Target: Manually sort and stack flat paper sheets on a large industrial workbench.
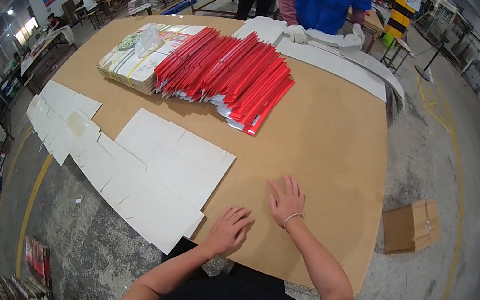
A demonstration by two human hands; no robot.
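Note:
My left hand (230, 230) rests near the front edge of the brown tabletop (329, 139), fingers spread and holding nothing. A little farther ahead and to its right, my right hand (287, 202) lies on the same surface, fingers apart, with a thin band on the wrist. White cut card sheets (155, 168) with slits lie overlapping to the left of my left hand, apart from it. Beyond both hands, a long row of red folded card pieces (227, 72) leans in a fanned stack.
A strapped bundle of white card (135, 61) with a clear plastic bag (148, 41) stands left of the red stack. Across the table, a person in blue (323, 3) with white gloves handles long white strips (341, 65). A cardboard box (410, 227) sits on the floor at right.

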